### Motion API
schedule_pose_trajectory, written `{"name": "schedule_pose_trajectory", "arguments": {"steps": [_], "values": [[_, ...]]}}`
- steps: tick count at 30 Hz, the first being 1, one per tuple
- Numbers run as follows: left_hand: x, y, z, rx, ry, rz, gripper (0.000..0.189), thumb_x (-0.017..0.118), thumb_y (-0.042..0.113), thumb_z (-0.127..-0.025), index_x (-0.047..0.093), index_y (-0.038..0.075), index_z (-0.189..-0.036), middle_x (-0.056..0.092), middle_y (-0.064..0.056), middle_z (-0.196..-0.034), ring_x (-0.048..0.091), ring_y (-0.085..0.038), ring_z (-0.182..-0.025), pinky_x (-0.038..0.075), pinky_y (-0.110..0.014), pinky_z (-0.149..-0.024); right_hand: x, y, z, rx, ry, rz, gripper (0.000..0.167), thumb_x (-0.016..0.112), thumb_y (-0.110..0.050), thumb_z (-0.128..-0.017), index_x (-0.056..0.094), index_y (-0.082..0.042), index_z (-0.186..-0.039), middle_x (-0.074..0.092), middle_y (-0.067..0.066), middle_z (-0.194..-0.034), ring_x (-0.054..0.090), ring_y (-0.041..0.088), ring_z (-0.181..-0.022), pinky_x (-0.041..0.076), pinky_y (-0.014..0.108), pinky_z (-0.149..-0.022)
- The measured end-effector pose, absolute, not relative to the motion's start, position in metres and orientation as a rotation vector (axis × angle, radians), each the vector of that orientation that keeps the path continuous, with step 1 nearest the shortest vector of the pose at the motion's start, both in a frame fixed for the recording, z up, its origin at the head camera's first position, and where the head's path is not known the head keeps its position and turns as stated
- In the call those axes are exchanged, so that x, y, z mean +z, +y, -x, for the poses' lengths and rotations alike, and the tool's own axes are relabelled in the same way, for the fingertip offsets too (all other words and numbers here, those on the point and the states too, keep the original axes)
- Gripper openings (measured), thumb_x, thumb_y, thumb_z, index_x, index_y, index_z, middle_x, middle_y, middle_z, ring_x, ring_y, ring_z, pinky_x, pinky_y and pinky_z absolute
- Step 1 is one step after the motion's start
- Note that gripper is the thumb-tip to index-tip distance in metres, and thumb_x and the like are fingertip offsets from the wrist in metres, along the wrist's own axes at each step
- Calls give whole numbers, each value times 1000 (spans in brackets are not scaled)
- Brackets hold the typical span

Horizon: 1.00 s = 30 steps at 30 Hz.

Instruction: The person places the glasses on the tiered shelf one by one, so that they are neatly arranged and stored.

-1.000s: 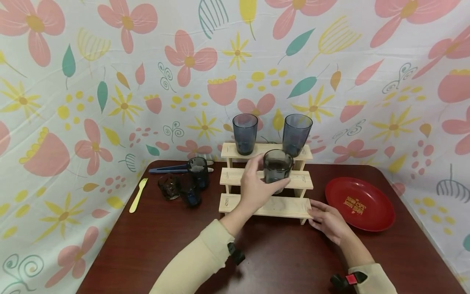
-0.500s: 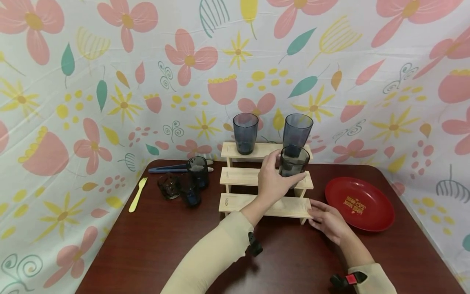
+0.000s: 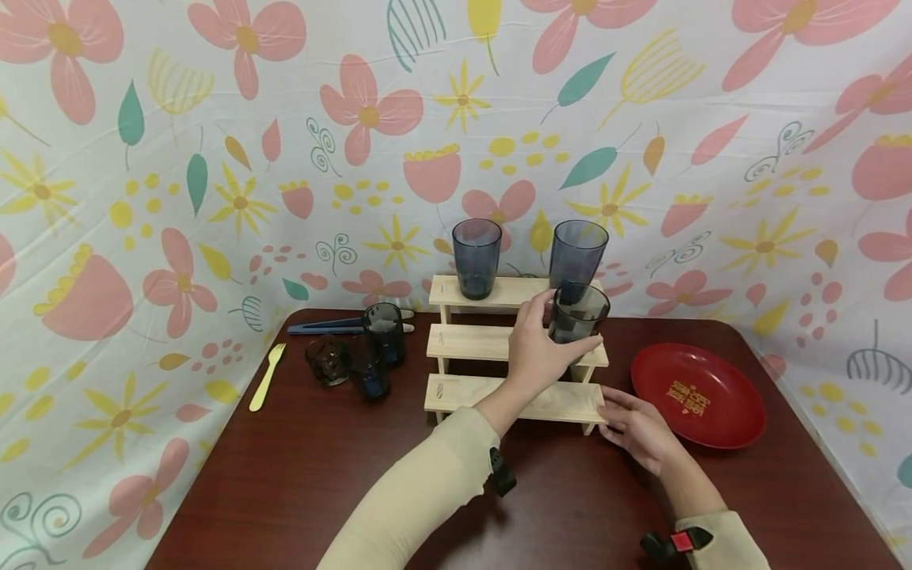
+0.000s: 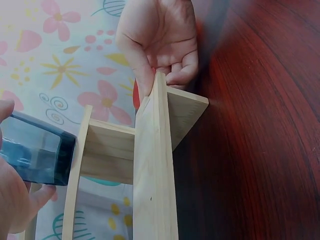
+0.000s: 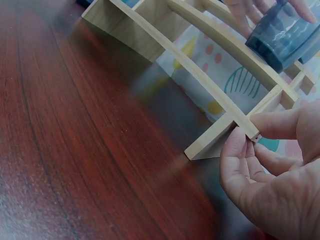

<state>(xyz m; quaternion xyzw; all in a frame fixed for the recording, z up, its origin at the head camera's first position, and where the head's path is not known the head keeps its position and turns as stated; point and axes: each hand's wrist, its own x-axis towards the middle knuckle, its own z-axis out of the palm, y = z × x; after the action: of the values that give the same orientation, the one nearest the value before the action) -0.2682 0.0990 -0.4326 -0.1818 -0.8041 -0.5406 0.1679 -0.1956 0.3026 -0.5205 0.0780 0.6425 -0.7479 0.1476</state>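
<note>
My left hand grips a dark, see-through drinking glass at the right end of the middle shelf. In the left wrist view the base of this glass is right at the shelf board. My right hand pinches the right end of the lowest board of a three-step wooden rack, thumb on top and fingers beneath, as the right wrist view shows. On the top shelf stand two tall blue-grey glasses, a left one and a right one, the latter partly hidden behind the held glass.
Several dark glasses are grouped left of the rack, with blue tongs behind them. A yellow fork lies near the table's left edge. On the right is a red oval plate. A flowered cloth hangs behind the table.
My left hand has carried the glass to the right along the middle shelf, close in front of the right tall glass. My right hand stays on the rack's end.
</note>
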Motion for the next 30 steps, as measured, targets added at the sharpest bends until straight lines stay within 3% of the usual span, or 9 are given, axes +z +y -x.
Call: {"name": "schedule_pose_trajectory", "arguments": {"steps": [12,16,24,30], "values": [[-441,85,265,-1635,-2296,548,92,87,56,-79,43,29,-155,54,7,-133,61,-11,-111,55,-32,-89,-521,302,195,-2153,1846,-224,69,58,-12,-107,18,5,-161,65,0,-114,66,12,-96,57,30,-86],[-445,69,260,-1693,-2239,607,91,87,52,-81,43,24,-156,53,0,-137,59,-19,-120,55,-44,-93,-521,302,195,-2147,1856,-227,69,58,-12,-107,19,5,-161,64,0,-115,65,12,-96,56,30,-86],[-451,26,244,-1706,-2157,662,84,89,44,-83,44,32,-153,52,8,-138,55,-25,-125,55,-44,-95,-520,302,195,-2156,1853,-242,68,58,-10,-106,19,6,-160,63,0,-115,65,12,-95,56,30,-85],[-455,-12,233,-1659,-2127,589,81,90,41,-83,47,31,-151,56,-6,-138,58,-26,-122,55,-47,-93,-520,301,195,-2159,1853,-245,68,57,-9,-106,18,6,-160,63,0,-114,64,11,-95,56,30,-85]]}}
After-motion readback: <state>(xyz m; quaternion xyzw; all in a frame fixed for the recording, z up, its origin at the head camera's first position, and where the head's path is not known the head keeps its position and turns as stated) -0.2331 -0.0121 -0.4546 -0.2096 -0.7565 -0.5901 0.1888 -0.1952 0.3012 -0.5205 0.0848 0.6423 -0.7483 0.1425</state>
